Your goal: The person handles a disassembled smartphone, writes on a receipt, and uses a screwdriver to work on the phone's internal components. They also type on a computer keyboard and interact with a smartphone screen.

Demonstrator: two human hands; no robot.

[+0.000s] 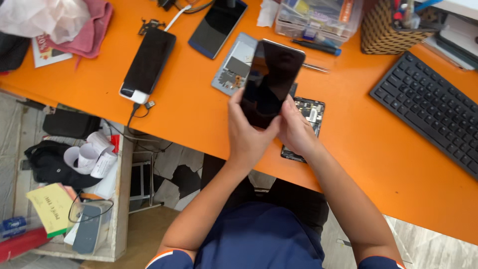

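Hands meet above the front edge of the orange tabletop [199, 109], and both grasp one black phone screen [271, 82], which is the landmark for all places below. The left hand [247, 130] holds the lower left edge of the screen, thumb up along the side. The right hand [295, 130] closes on the lower right edge, thumb against the glass. Both forearms come up from the bottom and bend inward at the wrists. The screen is lifted off the tabletop and tilted, its top end away from the person.

Just behind the screen lies a grey opened phone body [233, 65], partly hidden by it. Below the right hand, touching the tabletop, lies another opened phone [311, 112] with its inner parts visible. Left of the screen lies a black phone on a white power bank [148, 65], and further up another dark phone [217, 25].

Above the screen stands a clear plastic box [318, 17] with small coloured packages inside; I cannot tell their kind. Right of it is a woven basket [388, 30], and far right a black keyboard [433, 107]. Far lower left, below the tabletop, are white paper rolls [92, 157] and a yellow paper pad [50, 206].
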